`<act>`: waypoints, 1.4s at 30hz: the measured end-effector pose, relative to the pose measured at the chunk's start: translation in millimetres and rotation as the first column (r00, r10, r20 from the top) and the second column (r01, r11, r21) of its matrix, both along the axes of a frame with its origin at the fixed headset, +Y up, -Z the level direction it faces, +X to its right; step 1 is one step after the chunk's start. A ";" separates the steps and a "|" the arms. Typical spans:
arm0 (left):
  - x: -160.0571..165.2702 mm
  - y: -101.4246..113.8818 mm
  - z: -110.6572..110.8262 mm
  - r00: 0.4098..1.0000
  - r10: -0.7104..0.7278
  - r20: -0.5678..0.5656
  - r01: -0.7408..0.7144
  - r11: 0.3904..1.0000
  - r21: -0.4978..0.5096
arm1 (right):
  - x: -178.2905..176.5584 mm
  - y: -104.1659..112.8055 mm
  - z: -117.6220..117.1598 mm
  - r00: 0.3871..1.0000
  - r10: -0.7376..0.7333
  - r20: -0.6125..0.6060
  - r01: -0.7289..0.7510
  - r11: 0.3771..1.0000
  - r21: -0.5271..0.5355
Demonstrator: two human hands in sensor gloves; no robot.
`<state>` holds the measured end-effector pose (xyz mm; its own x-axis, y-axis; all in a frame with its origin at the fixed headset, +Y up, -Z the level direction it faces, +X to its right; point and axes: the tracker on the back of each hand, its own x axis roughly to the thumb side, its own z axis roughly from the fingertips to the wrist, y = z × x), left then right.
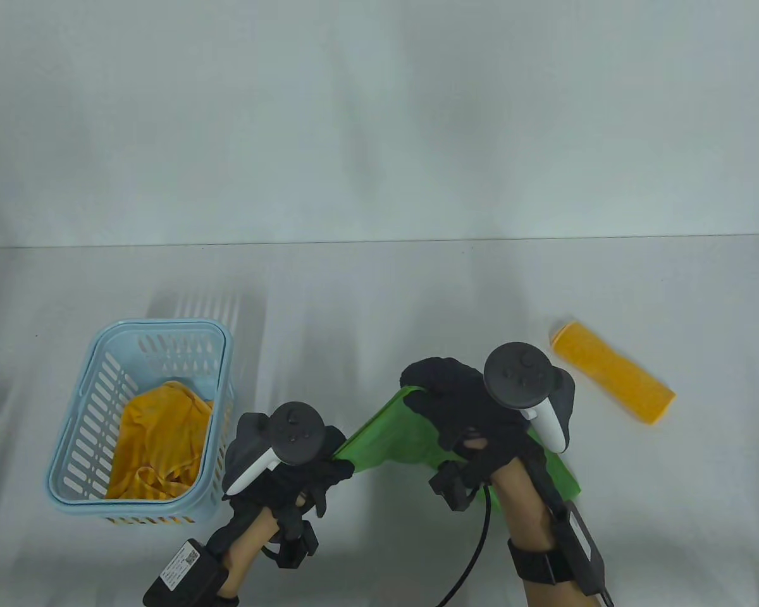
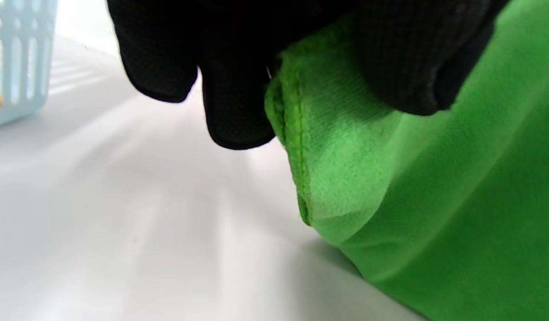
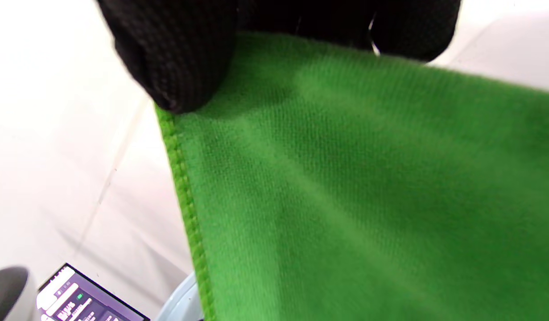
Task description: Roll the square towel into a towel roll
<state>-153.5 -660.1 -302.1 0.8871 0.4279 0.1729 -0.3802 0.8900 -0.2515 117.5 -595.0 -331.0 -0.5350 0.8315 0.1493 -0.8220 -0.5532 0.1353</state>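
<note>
— What are the hands doing?
— Both pinch the green towel (image 1: 392,436): the left hand (image 1: 291,461) grips one corner, the right hand (image 1: 474,411) another.
— And where's the towel?
— Stretched between the two grips, above the table (image 1: 379,297).

- The basket (image 1: 140,417) of yellow cloth blocks the desk's (image 1: 379,297) left side, near the front edge.
- The orange towel roll (image 1: 612,372) lies as an obstacle toward the right edge.
- Between them, toward the back edge, the desk is open for hands to pass.
</note>
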 end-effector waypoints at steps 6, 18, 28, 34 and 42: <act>-21.8 20.1 1.0 0.982 0.161 -0.101 -0.152 0.984 0.092 | 17.6 6.5 0.7 0.993 -0.109 0.045 0.108 0.994 0.005; -44.1 78.1 -10.6 0.924 0.377 -0.071 -0.360 0.916 0.177 | 36.1 36.5 -0.1 0.972 -0.191 0.136 0.188 0.982 0.034; -27.2 163.5 -34.1 0.927 0.374 -0.019 -0.362 0.908 0.209 | 60.2 98.8 -2.3 0.978 -0.158 0.133 0.157 0.987 0.018; -22.5 201.5 -26.5 0.914 0.405 0.030 -0.399 0.882 0.250 | 67.6 133.3 10.9 0.981 -0.162 0.110 0.159 0.986 0.040; -19.6 236.4 5.4 0.929 0.359 0.089 -0.366 0.855 0.368 | 68.7 158.8 37.2 0.973 -0.218 0.080 0.210 0.973 0.099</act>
